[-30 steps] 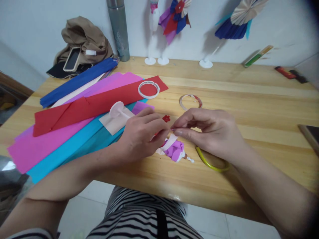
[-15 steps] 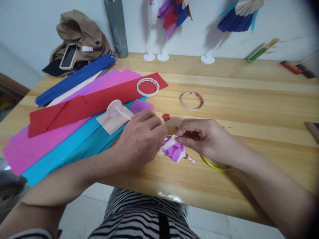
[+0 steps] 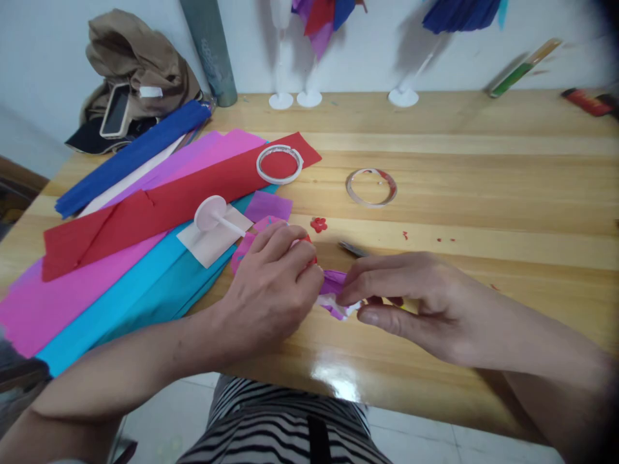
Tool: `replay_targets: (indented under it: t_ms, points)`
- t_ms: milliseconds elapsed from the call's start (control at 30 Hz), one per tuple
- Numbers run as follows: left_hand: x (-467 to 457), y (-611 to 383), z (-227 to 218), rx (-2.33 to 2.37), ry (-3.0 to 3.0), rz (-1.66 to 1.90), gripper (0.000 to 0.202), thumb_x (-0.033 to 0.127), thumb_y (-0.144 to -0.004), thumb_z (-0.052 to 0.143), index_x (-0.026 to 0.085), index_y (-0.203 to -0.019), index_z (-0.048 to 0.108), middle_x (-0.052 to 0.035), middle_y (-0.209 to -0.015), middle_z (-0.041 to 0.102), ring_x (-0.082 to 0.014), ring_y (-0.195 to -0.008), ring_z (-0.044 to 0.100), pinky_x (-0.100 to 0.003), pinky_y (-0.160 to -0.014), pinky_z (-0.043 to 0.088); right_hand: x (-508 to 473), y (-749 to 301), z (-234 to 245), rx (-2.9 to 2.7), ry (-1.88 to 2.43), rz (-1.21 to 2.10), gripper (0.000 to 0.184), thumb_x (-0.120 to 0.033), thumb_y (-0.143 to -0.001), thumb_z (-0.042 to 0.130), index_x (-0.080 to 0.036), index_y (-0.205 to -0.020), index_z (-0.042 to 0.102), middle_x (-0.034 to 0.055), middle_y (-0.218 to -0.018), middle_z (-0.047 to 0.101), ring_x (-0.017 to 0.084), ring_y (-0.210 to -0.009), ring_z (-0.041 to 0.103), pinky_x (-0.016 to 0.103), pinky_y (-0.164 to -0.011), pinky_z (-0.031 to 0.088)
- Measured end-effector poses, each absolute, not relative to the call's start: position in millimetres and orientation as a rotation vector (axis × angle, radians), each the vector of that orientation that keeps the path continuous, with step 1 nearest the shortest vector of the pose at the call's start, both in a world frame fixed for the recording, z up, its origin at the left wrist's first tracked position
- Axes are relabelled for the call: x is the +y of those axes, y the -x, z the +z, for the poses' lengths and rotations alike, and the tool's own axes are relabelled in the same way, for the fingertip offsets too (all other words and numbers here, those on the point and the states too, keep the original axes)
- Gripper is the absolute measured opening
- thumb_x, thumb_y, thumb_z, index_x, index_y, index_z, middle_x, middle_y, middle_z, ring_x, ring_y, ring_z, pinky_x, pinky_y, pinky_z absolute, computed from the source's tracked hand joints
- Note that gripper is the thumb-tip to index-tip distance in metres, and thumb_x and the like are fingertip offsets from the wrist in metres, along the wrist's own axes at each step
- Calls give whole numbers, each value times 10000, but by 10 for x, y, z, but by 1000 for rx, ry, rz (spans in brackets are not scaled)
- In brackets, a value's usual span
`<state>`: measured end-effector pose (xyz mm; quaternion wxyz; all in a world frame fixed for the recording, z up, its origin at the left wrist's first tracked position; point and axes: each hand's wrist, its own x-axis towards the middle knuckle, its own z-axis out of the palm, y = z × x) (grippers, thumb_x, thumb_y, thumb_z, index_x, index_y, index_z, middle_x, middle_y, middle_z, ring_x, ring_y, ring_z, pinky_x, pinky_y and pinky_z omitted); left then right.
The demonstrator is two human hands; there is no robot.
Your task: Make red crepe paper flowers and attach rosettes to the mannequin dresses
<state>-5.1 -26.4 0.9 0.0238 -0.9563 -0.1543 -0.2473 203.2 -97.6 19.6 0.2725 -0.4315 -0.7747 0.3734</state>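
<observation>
My left hand (image 3: 271, 290) and my right hand (image 3: 411, 303) meet near the front edge of the wooden table (image 3: 483, 193). Both are closed in a pinch on a small folded paper piece (image 3: 333, 293), purple and white with a bit of red and pink under the left fingers. A tiny red paper flower (image 3: 318, 224) lies just beyond the hands. A dark thin item (image 3: 352, 248), too small to name, lies next to it. The yellow-green ring seen earlier is hidden under my right hand.
Long crepe paper sheets (image 3: 145, 212) in red, pink, cyan, purple and blue cover the left of the table. A white stand (image 3: 213, 216) and two tape rings (image 3: 279, 163) (image 3: 371, 187) lie there. A bag with a phone (image 3: 130, 71), a flask (image 3: 207, 51) and paper fans on stands line the wall.
Both hands have moved toward the table's front edge with the paper piece. My right hand has lowered over the yellow-green ring. The view has tilted down.
</observation>
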Motion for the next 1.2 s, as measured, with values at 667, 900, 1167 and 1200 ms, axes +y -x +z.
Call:
replay_targets:
  t_ms: [667, 900, 1167, 1200]
  points:
    - [-256, 13, -48, -598, 2924, -1046, 118, 104, -828, 613, 154, -727, 646, -60, -788, 681, -232, -976, 601, -401, -860, 533, -822, -1935, -77, -1710, 1398, 831, 75, -188, -832, 651, -188, -761, 674, 2, -684, 570, 108, -566, 500, 247, -508, 392]
    - [-269, 4, -49, -628, 2955, -1094, 143, 133, -851, 602, 170, -718, 639, -51, -792, 681, -215, -961, 602, -393, -854, 536, -829, -1866, -17, -1691, 1359, 880, 151, -158, -809, 660, -163, -659, 643, 1, -643, 554, 97, -549, 495, 230, -495, 394]
    - [-271, 13, 6, -715, 2958, -1103, 101, 177, -853, 611, 150, -921, 679, -92, -941, 703, -236, -976, 606, -411, -842, 547, -845, -1933, 1, -1528, 1389, 801, 157, -223, -799, 690, -158, -656, 680, 17, -617, 580, 111, -542, 478, 263, -494, 353]
    - [-271, 17, 7, -707, 2963, -1073, 122, 164, -857, 597, 150, -948, 677, -96, -971, 703, -242, -1003, 599, -414, -853, 544, -840, -1953, -5, -1499, 1416, 773, 156, -221, -793, 698, -159, -651, 677, 13, -611, 574, 110, -544, 471, 265, -500, 346]
